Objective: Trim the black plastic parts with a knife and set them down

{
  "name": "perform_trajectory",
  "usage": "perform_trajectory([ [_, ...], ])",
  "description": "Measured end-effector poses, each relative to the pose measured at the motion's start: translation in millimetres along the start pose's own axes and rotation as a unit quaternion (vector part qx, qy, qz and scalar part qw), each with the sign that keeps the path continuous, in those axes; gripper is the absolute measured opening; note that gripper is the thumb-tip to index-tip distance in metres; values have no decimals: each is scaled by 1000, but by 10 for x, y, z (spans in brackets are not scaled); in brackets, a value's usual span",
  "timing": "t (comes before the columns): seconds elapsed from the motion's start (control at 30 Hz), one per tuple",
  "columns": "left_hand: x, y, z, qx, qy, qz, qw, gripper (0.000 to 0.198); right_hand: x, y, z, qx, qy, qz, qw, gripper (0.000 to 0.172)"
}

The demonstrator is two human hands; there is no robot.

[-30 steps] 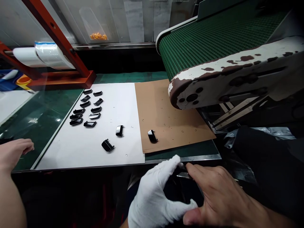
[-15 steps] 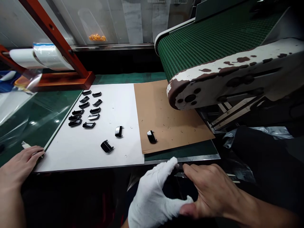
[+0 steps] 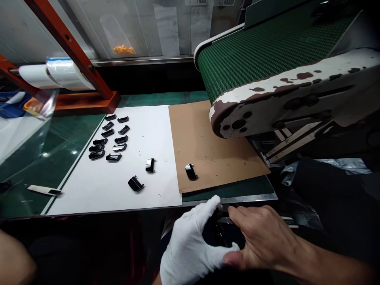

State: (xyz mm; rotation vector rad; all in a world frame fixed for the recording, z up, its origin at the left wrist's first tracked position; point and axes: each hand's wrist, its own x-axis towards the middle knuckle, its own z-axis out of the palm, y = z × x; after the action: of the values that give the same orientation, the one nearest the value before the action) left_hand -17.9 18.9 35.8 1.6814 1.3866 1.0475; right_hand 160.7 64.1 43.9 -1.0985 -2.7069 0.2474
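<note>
Glove (image 3: 190,249), bare hand (image 3: 264,237) around dark piece (image 3: 221,233)

Glossy black parts (image 3: 191,171): 14 in all. 13 on the white sheet (image 3: 74,198), left of center: 11 clustered at its upper left, 2 lower right of the cluster. 1 on the brown cardboard sheet (image 3: 208,158), center right.

Gloved hand (image 3: 190,245): 1, white glove, bottom center. Bare hand (image 3: 264,237): 1, lower right. Bare forearm (image 3: 12,257): 1, lower left corner.

Green conveyor belt (image 3: 267,51): 1, upper right. White strip (image 3: 44,190): 1, far left. Film roll (image 3: 68,75): 1, upper left.
</note>
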Motion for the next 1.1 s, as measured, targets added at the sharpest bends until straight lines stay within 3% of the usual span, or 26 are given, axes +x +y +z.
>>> perform_trajectory([
  [0.53, -8, -61, 22, 17, 1, -19, 1000, 79, 2, 11, 24, -9, 34, -27, 999, 86],
  [1.1, -22, -125, -12, 53, -46, -19, 997, 86, 16, 15, 71, -3, 3, -27, 1000, 90],
])
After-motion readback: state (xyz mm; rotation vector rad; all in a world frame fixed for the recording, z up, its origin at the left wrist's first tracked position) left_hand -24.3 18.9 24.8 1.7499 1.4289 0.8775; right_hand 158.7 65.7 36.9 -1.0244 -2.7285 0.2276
